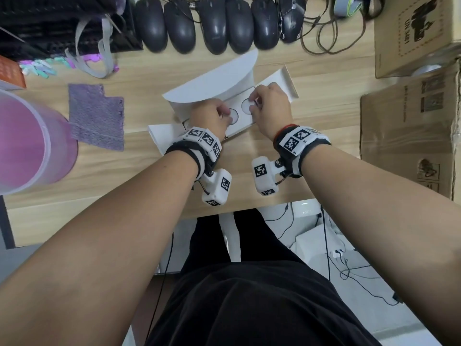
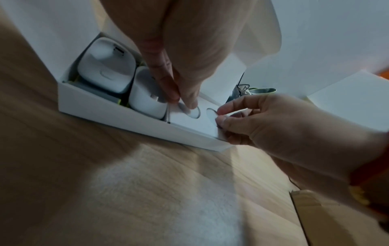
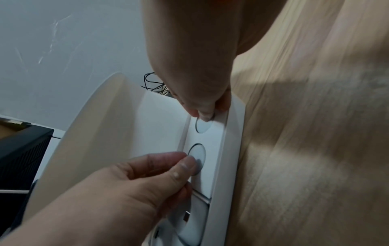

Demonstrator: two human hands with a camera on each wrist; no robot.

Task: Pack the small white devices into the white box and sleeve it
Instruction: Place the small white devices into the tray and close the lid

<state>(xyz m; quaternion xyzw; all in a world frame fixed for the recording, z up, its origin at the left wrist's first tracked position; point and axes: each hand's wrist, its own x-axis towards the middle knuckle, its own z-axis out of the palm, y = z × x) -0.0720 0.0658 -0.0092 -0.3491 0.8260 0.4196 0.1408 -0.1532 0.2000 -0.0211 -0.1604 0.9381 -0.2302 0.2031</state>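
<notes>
The white box [image 1: 284, 78] lies open on the wooden table, its curved lid [image 1: 214, 81] standing up behind. Two small white devices [image 2: 107, 66] [image 2: 145, 99] sit side by side in the box's left end. To their right, a white insert card [image 2: 187, 123] with two round holes covers the compartment. My left hand [image 1: 225, 113] pinches the card at the left hole [image 3: 196, 153]. At the right hole [image 3: 203, 128], my right hand [image 1: 253, 104] pinches the rim with thumb and forefinger. A flat white piece [image 1: 162, 136], perhaps the sleeve, lies under my left wrist.
Several black computer mice [image 1: 212, 23] line the table's far edge with tangled cables. Cardboard boxes [image 1: 409, 116] stand at the right. A purple cloth [image 1: 97, 116] and a pink tub [image 1: 30, 141] are at the left. The table's front edge runs just behind my wrists.
</notes>
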